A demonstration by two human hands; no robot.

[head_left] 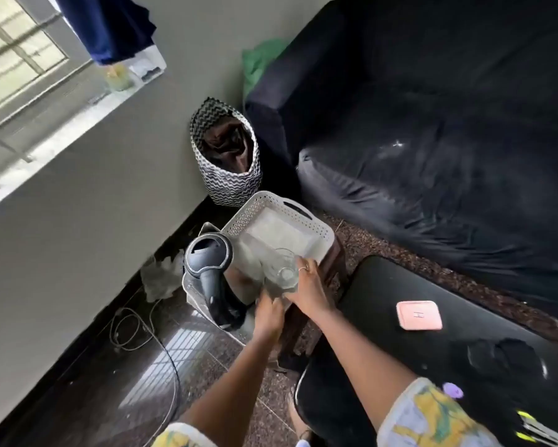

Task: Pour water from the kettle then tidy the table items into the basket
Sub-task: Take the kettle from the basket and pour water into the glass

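In the head view the small tabletop (pixel 334 254) is full up to its edges. The kettle (pixel 207 257) stands at the left edge. The white basket (pixel 271 205) sits at the far side, near the sofa (pixel 432 156). The right hand (pixel 307 288) curls its fingers round the glass (pixel 282 270) at the near rim of the basket. The left hand (pixel 268 312) is just below the glass; its fingers are blurred, so their state cannot be told.

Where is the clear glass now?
In the head view, the clear glass is near centre, in the right hand, just right of the kettle, by the near edge of the white basket.
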